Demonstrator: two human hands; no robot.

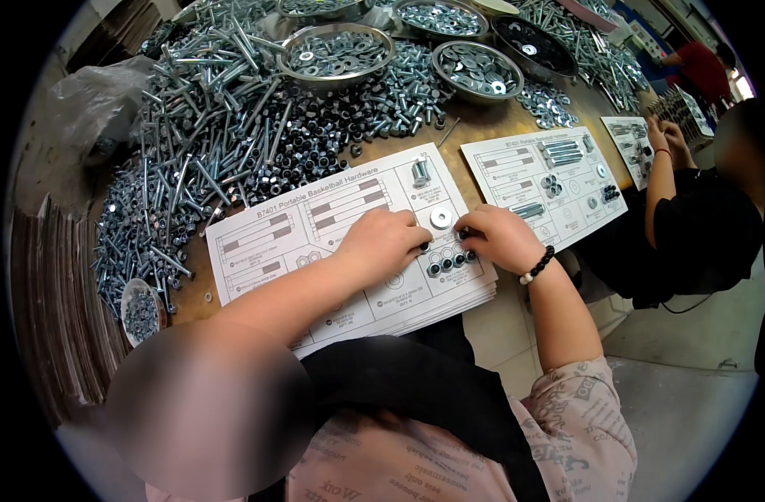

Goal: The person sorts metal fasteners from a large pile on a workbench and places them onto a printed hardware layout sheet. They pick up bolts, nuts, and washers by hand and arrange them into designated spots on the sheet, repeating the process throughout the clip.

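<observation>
Setting small nuts point(448, 263) on card point(315, 243); left hand point(382, 243), right hand point(495, 237) grip curled, contents hidden. Nuts hard, slippery, likely roll; pinch flats.

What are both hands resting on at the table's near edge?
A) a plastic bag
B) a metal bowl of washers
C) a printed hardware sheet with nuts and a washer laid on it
C: left hand and right hand lie on the printed hardware sheet, beside the nuts and washer.

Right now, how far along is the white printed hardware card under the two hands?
Done: a short bolt, a flat silver washer and a row of dark nuts sit on the white printed card. In hand: the left hand and right hand are at that nut row. Left: the long-bolt outlines on the card's left half are unfilled.
</observation>
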